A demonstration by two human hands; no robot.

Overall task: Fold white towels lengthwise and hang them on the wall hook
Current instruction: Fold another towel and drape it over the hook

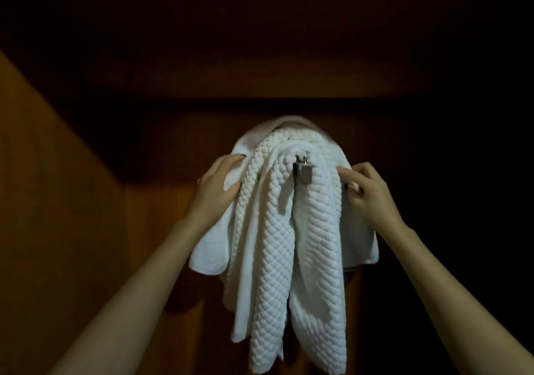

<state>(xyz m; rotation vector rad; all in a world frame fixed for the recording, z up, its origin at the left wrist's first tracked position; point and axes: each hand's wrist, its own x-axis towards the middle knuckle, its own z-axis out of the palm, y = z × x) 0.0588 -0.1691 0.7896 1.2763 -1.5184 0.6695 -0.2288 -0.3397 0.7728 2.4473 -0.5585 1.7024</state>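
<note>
Two hands (215, 186) (368, 191) grip towels (268, 244) on hook (303, 172); long axis vertical, ends down.

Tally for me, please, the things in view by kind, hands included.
quilted white towel: 1
smooth white towel: 1 that I can tell apart
metal hook: 1
hands: 2, the left hand and the right hand
Total: 5

2 white towels draped over a metal hook (303, 172) on a dark wooden wall (150, 201). Quilted towel (318, 259) in front, hanging in long folds; smooth towel (208, 253) behind. Left grip (216, 189) pinching the smooth towel's left edge, right grip (367, 192) pinching its right edge near the hook.
</note>
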